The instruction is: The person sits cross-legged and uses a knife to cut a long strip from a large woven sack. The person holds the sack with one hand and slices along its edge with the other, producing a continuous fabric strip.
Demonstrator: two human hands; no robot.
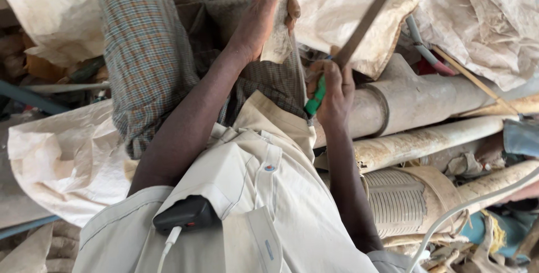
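My left hand (259, 17) reaches up and grips the edge of a dirty white woven sack (331, 9), pulling a strip of it taut. My right hand (332, 90) is closed on the green handle of a knife (359, 31), whose long dark blade points up and to the right against the sack. Both arms stretch out from my beige short-sleeved shirt (258, 194). A checked cloth (146, 54) covers my knee on the left.
Several dusty grey pipes (426, 99) lie to the right, one of them slotted (398, 203). More crumpled sacks (62, 160) lie at left and top right. A black device (188, 214) with a white cable sits in my shirt pocket. Thin sticks and a hose lie at right.
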